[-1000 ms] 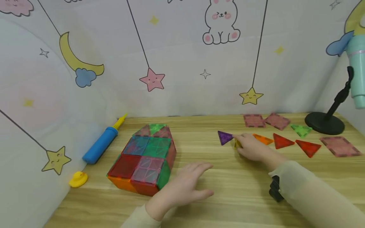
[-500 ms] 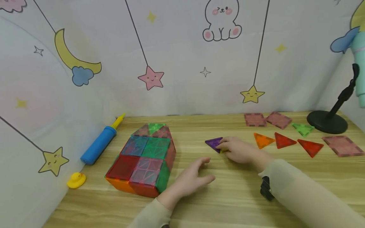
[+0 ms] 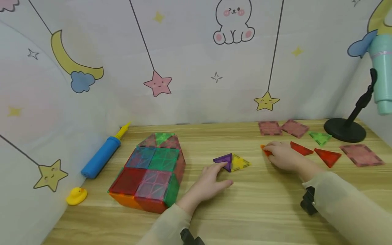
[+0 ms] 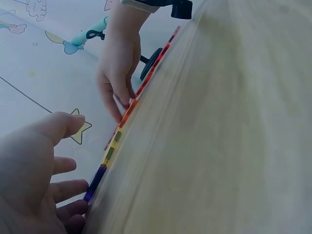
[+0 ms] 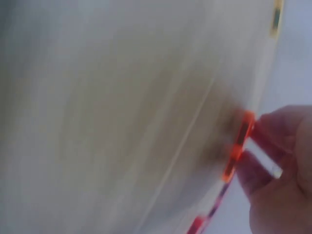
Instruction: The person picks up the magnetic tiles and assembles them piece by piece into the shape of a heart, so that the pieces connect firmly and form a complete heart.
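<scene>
In the head view, the fingertips of my left hand (image 3: 206, 187) rest on a purple triangular magnetic tile (image 3: 222, 160), with the fingers relaxed. A yellow triangular tile (image 3: 240, 162) lies edge to edge with it. Farther right, my right hand (image 3: 283, 156) has its thumb and fingertips on an orange triangular tile (image 3: 265, 150), mostly hidden under the fingers. In the right wrist view that orange tile (image 5: 240, 146) sits flat at the fingertips. Left of my left hand stands a box-like structure of coloured magnetic tiles (image 3: 147, 170) with a pointed far end.
Red triangles (image 3: 328, 156), a green triangle (image 3: 320, 138) and pink square tiles (image 3: 362, 155) lie at the right. Behind them a black stand (image 3: 345, 130) holds a mint-coloured cylinder (image 3: 382, 75). A blue pump (image 3: 101, 157) and yellow duck (image 3: 77, 196) lie at left.
My right hand slid the purple and yellow tiles left, let go, and moved right onto the orange tile, which has shifted slightly left. My left hand has come onto the purple tile.
</scene>
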`<state>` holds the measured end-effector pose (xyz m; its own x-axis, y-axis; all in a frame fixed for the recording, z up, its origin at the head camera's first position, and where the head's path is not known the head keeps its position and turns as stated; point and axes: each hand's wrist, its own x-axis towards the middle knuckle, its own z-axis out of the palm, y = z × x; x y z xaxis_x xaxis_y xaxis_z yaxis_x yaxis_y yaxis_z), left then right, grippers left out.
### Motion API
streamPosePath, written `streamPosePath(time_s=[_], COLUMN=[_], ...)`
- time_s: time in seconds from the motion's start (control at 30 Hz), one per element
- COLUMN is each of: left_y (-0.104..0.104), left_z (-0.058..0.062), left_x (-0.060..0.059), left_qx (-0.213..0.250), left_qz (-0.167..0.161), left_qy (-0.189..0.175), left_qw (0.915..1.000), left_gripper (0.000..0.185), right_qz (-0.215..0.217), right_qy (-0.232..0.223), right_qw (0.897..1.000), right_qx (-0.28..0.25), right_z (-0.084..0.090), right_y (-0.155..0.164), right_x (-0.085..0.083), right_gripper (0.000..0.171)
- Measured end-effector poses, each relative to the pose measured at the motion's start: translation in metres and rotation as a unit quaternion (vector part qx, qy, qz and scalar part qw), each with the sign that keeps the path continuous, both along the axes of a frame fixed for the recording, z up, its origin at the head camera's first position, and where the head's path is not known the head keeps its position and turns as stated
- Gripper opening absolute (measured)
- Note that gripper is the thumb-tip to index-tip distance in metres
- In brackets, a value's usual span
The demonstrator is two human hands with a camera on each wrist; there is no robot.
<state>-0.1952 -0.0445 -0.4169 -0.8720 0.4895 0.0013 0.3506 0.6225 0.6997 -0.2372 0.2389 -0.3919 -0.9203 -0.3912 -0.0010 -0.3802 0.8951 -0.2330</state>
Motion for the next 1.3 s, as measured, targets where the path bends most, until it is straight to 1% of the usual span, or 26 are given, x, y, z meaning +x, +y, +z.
streamPosePath(time_s=[0.1,0.2,0.27,0.33,0.4,0.47,0.53,0.6,0.7,0.83,1.03,1.13,1.23,1.3], left_y=[0.000,-0.001,-0.002,-0.003,-0.003,-0.003,-0.003,-0.003,-0.003,-0.004,-0.005,-0.005,-0.007,-0.009], left_z=[0.000,0.000,-0.001,-0.002,-0.002,-0.003,-0.002,-0.002,-0.001,0.000,-0.001,-0.001,-0.002,-0.002], left_x=[-0.002,-0.003,-0.003,-0.004,-0.005,-0.005,-0.005,-0.005,-0.004,-0.004,-0.004,-0.004,-0.003,-0.003], left_qx=[-0.006,-0.011,-0.012,-0.008,-0.003,0.004,0.013,0.024,0.051,0.082,0.108,0.120,0.135,0.142], left_qz=[0.002,-0.002,-0.004,-0.004,0.000,0.006,0.009,0.010,0.016,0.028,0.024,0.027,0.026,0.024], left_qy=[0.008,0.016,0.018,0.018,0.013,0.005,-0.003,-0.013,-0.030,-0.042,-0.047,-0.057,-0.063,-0.062], left_qw=[0.9999,0.9998,0.9998,0.9998,0.9999,1.0000,0.9999,0.9996,0.9981,0.9954,0.9927,0.9908,0.9884,0.9876], left_gripper=[0.062,0.061,0.060,0.059,0.058,0.058,0.058,0.058,0.059,0.060,0.062,0.063,0.063,0.063], right_qz=[0.054,0.113,0.131,0.126,0.104,0.090,0.094,0.106,0.116,0.101,0.086,0.071,0.054,0.052], right_qy=[0.002,-0.009,-0.027,-0.040,-0.045,-0.038,-0.024,-0.012,-0.010,-0.003,0.022,0.017,-0.002,-0.011], right_qw=[0.998,0.993,0.990,0.990,0.992,0.994,0.995,0.994,0.993,0.994,0.996,0.997,0.997,0.997], right_qx=[-0.017,-0.033,-0.046,-0.053,-0.050,-0.040,-0.025,-0.017,-0.025,-0.038,-0.030,-0.031,-0.047,-0.057], right_z=[-0.001,0.000,0.000,0.000,-0.001,-0.002,-0.004,-0.005,-0.007,-0.009,-0.007,-0.008,-0.009,-0.009], right_y=[-0.022,-0.042,-0.049,-0.051,-0.050,-0.050,-0.053,-0.058,-0.069,-0.081,-0.092,-0.093,-0.094,-0.094], right_x=[0.004,0.011,0.017,0.022,0.026,0.027,0.027,0.027,0.028,0.028,0.032,0.032,0.033,0.033], right_gripper=[0.038,0.038,0.035,0.038,0.050,0.065,0.073,0.073,0.076,0.078,0.077,0.078,0.078,0.079])
